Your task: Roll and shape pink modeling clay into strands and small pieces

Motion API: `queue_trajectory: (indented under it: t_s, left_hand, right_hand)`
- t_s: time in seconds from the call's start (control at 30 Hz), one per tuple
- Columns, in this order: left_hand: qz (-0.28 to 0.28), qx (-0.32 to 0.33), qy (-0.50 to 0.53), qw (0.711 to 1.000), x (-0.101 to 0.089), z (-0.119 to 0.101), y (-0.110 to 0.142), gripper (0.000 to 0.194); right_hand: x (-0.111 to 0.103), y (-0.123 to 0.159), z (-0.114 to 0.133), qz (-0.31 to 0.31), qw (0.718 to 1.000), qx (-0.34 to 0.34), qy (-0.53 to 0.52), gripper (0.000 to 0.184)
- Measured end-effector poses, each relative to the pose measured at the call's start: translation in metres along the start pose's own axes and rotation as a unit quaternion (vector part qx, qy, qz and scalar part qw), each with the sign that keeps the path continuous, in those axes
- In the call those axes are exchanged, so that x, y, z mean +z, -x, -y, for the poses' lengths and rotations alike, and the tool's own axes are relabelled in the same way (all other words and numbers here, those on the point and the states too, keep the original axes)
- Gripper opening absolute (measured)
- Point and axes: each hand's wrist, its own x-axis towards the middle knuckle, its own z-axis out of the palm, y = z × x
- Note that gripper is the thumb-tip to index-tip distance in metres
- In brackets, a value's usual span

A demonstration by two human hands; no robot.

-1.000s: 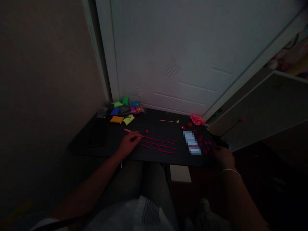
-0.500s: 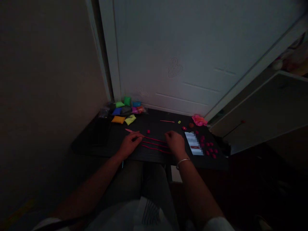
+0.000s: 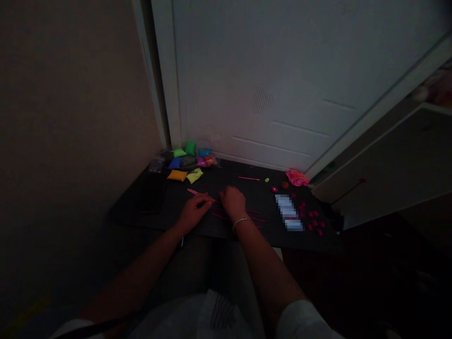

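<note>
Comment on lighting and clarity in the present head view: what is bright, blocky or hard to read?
Head view: dim light, the lower right corner nearly black; head view: pale rectangular screen bright but blocky, unreadable; head view: thin red strands dull, partly hidden by the bare right hand; head view: flat black object at left nearly merging with the dark grained tabletop.

A slim pink tool (image 3: 192, 191) with a tapered end lies slantwise on the dark tabletop, its middle partly covered by the left hand (image 3: 193, 213). Three thin dark-red strips (image 3: 254, 211) lie side by side, slightly apart and roughly parallel, running left to right; the right hand (image 3: 233, 203) and wrist hide their middle stretches, leaving their right-hand ends showing.
</note>
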Motion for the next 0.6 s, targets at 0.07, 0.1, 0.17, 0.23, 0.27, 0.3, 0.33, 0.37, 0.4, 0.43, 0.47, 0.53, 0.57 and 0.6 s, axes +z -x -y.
queue_trajectory:
  t_s: [0.07, 0.1, 0.17, 0.23, 0.27, 0.3, 0.33, 0.37, 0.4, 0.43, 0.47, 0.53, 0.57, 0.6]
  left_hand:
    - [0.000, 0.002, 0.003, 1.000, 0.000, 0.001, 0.000, 0.018]
    - [0.001, 0.003, 0.003, 1.000, 0.000, 0.002, 0.000, 0.018]
    - [0.005, 0.002, 0.002, 1.000, 0.000, 0.003, 0.000, 0.018]
    - [0.007, 0.001, 0.001, 1.000, 0.000, 0.003, 0.000, 0.019]
    - [0.007, 0.001, 0.001, 1.000, 0.000, 0.003, 0.000, 0.019]
    - [0.007, 0.001, 0.000, 1.000, 0.000, 0.002, 0.000, 0.020]
    - [0.006, 0.001, 0.000, 1.000, 0.000, 0.002, 0.000, 0.020]
    - [0.006, 0.000, -0.001, 1.000, 0.000, 0.001, 0.000, 0.020]
    - [0.007, -0.001, -0.003, 1.000, 0.000, 0.001, 0.000, 0.021]
    - [0.007, -0.002, -0.004, 1.000, 0.000, 0.000, 0.000, 0.021]
    - [0.007, -0.002, -0.005, 1.000, 0.000, 0.000, 0.000, 0.021]
    - [0.005, -0.003, -0.006, 1.000, 0.000, 0.000, 0.000, 0.021]
    - [0.006, -0.003, -0.005, 1.000, 0.000, 0.001, 0.000, 0.021]
    - [0.006, -0.002, -0.004, 1.000, 0.001, 0.001, 0.000, 0.021]
  right_hand:
    - [-0.006, 0.006, -0.014, -0.018, 1.000, 0.001, -0.014, 0.025]
    - [-0.009, 0.010, -0.024, -0.032, 0.999, 0.005, -0.024, 0.026]
    - [-0.018, 0.018, -0.052, -0.056, 0.997, 0.023, -0.047, 0.027]
    - [-0.027, 0.028, -0.089, -0.079, 0.993, 0.076, -0.050, 0.029]
    - [-0.032, 0.033, -0.110, -0.094, 0.988, 0.111, -0.047, 0.030]
    - [-0.038, 0.038, -0.132, -0.103, 0.984, 0.142, -0.044, 0.032]
    - [-0.043, 0.044, -0.154, -0.112, 0.978, 0.175, -0.035, 0.033]
    - [-0.048, 0.050, -0.176, -0.118, 0.971, 0.208, -0.022, 0.035]
    - [-0.053, 0.055, -0.197, -0.124, 0.963, 0.240, -0.008, 0.037]
    - [-0.056, 0.061, -0.217, -0.119, 0.958, 0.261, -0.002, 0.040]
    - [-0.059, 0.066, -0.234, -0.118, 0.953, 0.280, 0.005, 0.043]
    - [-0.062, 0.073, -0.263, -0.120, 0.941, 0.315, 0.017, 0.048]
    - [-0.063, 0.075, -0.275, -0.117, 0.938, 0.327, 0.017, 0.048]
    - [-0.062, 0.075, -0.284, -0.112, 0.935, 0.337, 0.016, 0.048]
